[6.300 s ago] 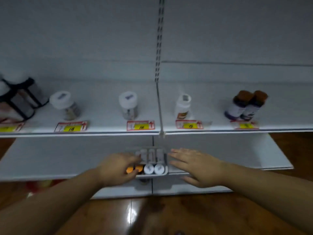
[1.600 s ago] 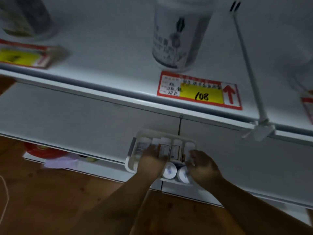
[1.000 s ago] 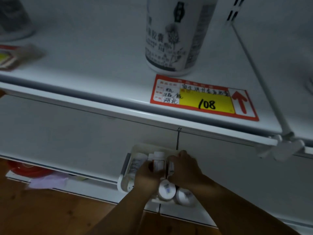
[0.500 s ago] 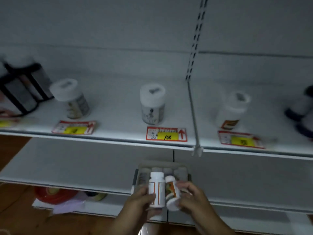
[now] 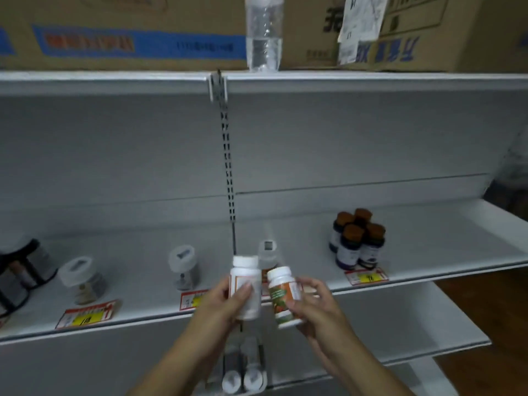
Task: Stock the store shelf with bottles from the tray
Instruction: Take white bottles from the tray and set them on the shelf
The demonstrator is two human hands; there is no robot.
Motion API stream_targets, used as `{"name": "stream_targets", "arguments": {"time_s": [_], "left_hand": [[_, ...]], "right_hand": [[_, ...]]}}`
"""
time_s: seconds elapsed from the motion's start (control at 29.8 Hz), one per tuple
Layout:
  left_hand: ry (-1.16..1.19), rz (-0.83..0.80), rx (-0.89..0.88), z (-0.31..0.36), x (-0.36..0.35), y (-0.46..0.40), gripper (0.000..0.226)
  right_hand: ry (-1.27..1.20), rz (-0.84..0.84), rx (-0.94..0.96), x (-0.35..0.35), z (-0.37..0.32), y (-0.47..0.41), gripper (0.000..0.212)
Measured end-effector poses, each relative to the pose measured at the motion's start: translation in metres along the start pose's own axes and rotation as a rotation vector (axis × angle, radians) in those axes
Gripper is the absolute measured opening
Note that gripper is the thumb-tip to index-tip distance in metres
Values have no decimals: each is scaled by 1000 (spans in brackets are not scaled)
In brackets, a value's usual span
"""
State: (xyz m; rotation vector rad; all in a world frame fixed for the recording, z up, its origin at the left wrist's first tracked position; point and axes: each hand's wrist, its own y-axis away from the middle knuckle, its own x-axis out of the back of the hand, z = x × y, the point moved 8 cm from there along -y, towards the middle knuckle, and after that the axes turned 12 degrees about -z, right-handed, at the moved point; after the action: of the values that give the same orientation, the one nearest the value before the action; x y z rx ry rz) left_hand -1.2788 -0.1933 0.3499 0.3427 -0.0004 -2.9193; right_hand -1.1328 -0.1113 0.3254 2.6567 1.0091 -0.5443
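My left hand [image 5: 220, 304] grips an upright white bottle [image 5: 245, 284] with an orange-edged label. My right hand [image 5: 314, 304] grips a second white bottle [image 5: 283, 295], tilted left, with a green and orange label. Both bottles hang in front of the white shelf [image 5: 143, 292], near its front edge. Just behind them on the shelf stands a similar white bottle [image 5: 268, 252], blurred. Below my wrists the tray [image 5: 243, 375] on the lower shelf shows several lying white bottles; most of it is hidden by my arms.
On the shelf stand two white-capped jars [image 5: 83, 278] [image 5: 184, 265], dark containers [image 5: 20, 270] at far left, and a cluster of orange-capped dark bottles [image 5: 357, 238] at right. Price tags [image 5: 87, 314] lie along the edge. Cardboard boxes [image 5: 128, 30] and a clear water bottle [image 5: 264, 32] sit on top.
Both hands have lifted the two white bottles from the tray up to shelf height. My view has tilted upward, so the top shelf with boxes shows.
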Motion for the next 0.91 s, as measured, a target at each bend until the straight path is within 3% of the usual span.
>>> {"name": "stream_targets", "arguments": {"time_s": [0.17, 0.3, 0.4, 0.47, 0.57, 0.7, 0.8, 0.91], "left_hand": [[-158, 203, -90, 57, 31, -54, 37], [-332, 375, -86, 81, 43, -98, 40], [-312, 243, -32, 76, 37, -138, 42], [-149, 174, 57, 58, 33, -157, 34], [8, 193, 117, 35, 35, -168, 21], [-219, 224, 183, 17, 39, -175, 32], [-267, 290, 216, 8, 42, -178, 25], [-329, 281, 264, -1, 39, -182, 34]], "right_hand": [[211, 42, 39, 46, -44, -33, 56], [408, -6, 52, 52, -59, -65, 71], [563, -82, 93, 47, -64, -90, 67], [639, -156, 83, 42, -62, -107, 62], [788, -258, 9, 39, -52, -122, 51], [1093, -291, -43, 54, -46, -136, 25], [1199, -283, -76, 54, -40, -139, 32], [1198, -241, -75, 48, -32, -141, 29]]}}
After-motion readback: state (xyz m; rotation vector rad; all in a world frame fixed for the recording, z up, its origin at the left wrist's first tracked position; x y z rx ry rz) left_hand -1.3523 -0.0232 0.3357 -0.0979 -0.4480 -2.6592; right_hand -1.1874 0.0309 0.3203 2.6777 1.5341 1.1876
